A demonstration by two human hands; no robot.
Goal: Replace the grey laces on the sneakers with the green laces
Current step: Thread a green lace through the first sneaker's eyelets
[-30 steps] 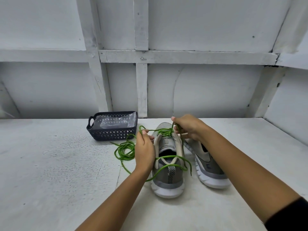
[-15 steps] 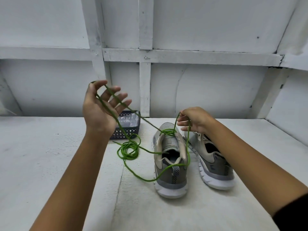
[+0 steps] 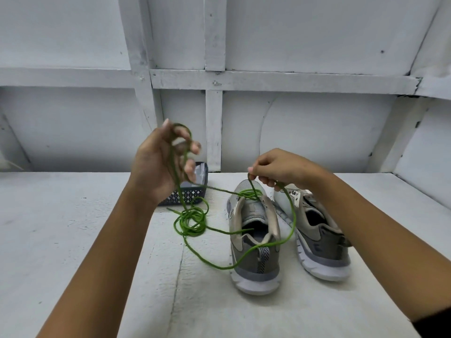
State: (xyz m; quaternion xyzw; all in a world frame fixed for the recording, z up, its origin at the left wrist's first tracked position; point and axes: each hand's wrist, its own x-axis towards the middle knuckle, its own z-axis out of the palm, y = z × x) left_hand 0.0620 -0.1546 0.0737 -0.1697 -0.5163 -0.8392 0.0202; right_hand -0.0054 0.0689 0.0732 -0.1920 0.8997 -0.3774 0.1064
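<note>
White tabletop (image 3: 73, 240) | sneakers (image 3: 253, 240): 2 | basket (image 3: 185, 195): 1 | left hand (image 3: 158, 164), right hand (image 3: 280, 169) gripping green lace (image 3: 192, 220)

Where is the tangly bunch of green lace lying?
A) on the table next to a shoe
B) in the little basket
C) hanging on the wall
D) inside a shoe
A: the loose bunch of green lace lies on the table, just beside the left sneaker and in front of the basket.

Blur and cover-up here
Left hand (image 3: 158, 164) and its green lace (image 3: 182, 224) loop smear; basket (image 3: 186, 195) mostly behind it; right sneaker (image 3: 322, 242) partly under the forearm.
</note>
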